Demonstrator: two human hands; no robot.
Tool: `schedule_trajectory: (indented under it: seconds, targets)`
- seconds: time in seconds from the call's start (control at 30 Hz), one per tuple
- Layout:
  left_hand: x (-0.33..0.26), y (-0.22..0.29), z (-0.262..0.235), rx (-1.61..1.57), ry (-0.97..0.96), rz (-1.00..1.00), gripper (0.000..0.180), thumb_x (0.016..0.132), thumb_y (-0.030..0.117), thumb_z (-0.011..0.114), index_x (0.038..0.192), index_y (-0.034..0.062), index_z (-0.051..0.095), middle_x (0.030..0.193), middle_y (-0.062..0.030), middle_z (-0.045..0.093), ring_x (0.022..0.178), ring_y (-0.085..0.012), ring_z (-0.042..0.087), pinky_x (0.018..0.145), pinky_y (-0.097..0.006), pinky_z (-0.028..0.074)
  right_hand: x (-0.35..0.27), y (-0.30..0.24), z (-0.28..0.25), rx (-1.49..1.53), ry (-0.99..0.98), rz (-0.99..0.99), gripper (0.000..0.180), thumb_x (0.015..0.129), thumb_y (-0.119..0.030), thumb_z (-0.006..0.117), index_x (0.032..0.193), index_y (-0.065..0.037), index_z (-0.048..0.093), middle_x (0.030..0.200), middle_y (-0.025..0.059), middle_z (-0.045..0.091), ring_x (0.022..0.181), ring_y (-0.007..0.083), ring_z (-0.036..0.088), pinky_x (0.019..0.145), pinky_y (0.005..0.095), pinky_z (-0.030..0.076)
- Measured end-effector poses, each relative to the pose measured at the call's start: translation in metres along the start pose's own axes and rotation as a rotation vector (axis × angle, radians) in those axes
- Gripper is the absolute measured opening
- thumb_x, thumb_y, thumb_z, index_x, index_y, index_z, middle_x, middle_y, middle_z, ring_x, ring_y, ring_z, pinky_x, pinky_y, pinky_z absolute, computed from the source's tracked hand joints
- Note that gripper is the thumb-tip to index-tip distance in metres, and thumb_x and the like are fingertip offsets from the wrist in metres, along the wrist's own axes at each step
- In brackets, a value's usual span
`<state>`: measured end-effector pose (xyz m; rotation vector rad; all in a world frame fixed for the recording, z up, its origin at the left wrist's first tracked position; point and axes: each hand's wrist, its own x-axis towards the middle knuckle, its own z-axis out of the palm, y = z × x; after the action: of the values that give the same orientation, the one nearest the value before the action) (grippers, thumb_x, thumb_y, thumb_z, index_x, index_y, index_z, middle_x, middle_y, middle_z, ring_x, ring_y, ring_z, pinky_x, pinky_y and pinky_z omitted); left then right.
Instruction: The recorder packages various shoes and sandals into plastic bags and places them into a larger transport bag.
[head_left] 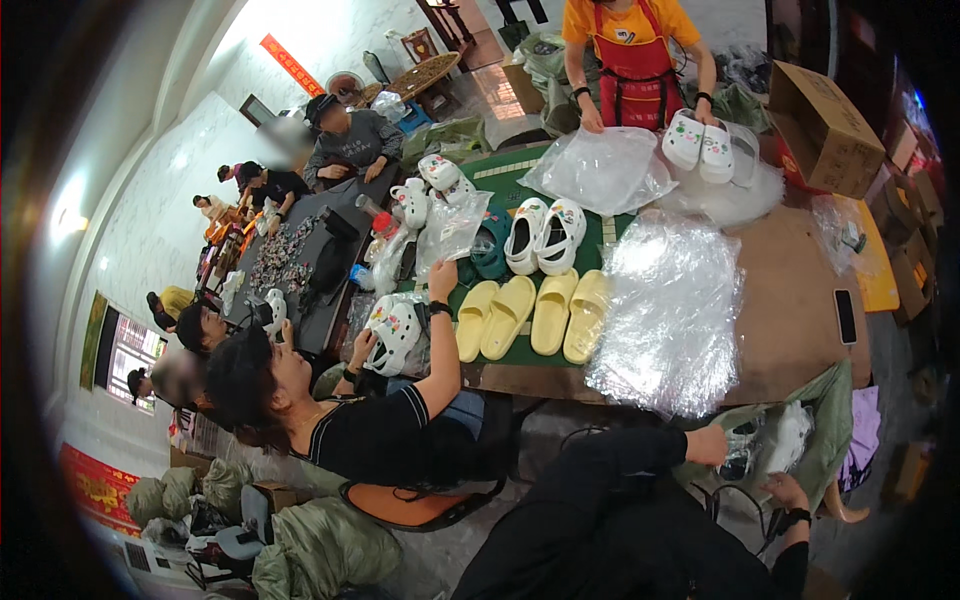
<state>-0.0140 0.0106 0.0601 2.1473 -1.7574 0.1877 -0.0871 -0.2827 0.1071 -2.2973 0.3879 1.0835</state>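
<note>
At the lower right, my left hand (707, 445) is at the near side of an open green woven sack (828, 405), its fingers curled; what they hold, if anything, is too small to tell. My right hand (788, 492), a dark band at its wrist, is beside the sack's lower edge with its fingers partly spread. Between and beyond my hands, white shoes in clear plastic (790, 437) lie in the sack. Next to my left hand is another clear bag with dark contents (741, 447).
The table ahead bears a stack of clear plastic bags (665, 310), yellow slides (500, 320), white clogs (545, 235) and a phone (846, 316). A co-worker in a red apron (632, 75) holds white clogs opposite; another in black (360, 435) sits at left. Cardboard boxes (825, 125) stand right.
</note>
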Motion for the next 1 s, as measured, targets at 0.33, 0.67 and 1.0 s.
schedule_trajectory:
  seconds: [0.33, 0.67, 1.0]
  targets:
    - [-0.012, -0.009, -0.056, 0.087, -0.027, 0.137, 0.012, 0.066, 0.016, 0.053, 0.064, 0.0094, 0.063, 0.07, -0.0048, 0.059, 0.079, -0.0226, 0.056, 0.09, -0.039, 0.036, 0.022, -0.057, 0.083, -0.09, 0.086, -0.509, 0.034, 0.069, -0.029, 0.066, 0.088, -0.001, 0.064, 0.088, 0.0185, 0.063, 0.084, 0.0293, 0.061, 0.074, 0.0364, 0.047]
    - [-0.135, -0.099, -0.096, 0.066, -0.291, -0.47, 0.047, 0.083, 0.024, 0.047, 0.127, 0.0066, 0.043, 0.135, -0.0197, 0.033, 0.125, -0.0339, 0.03, 0.104, -0.047, 0.021, 0.013, -0.077, 0.068, -0.453, 0.231, 0.087, 0.028, 0.066, -0.03, 0.059, 0.079, -0.007, 0.067, 0.083, 0.0178, 0.063, 0.08, 0.0338, 0.061, 0.071, 0.0433, 0.048]
    - [-0.203, -0.143, -0.085, 0.109, -0.315, -0.789, 0.059, 0.083, 0.045, 0.049, 0.132, 0.0129, 0.038, 0.133, -0.0275, 0.031, 0.121, -0.0443, 0.03, 0.1, -0.054, 0.02, -0.014, -0.219, 0.045, -0.239, 0.795, -0.28, 0.02, 0.072, -0.017, 0.054, 0.088, -0.007, 0.06, 0.084, 0.0143, 0.061, 0.079, 0.0334, 0.058, 0.069, 0.0434, 0.046]
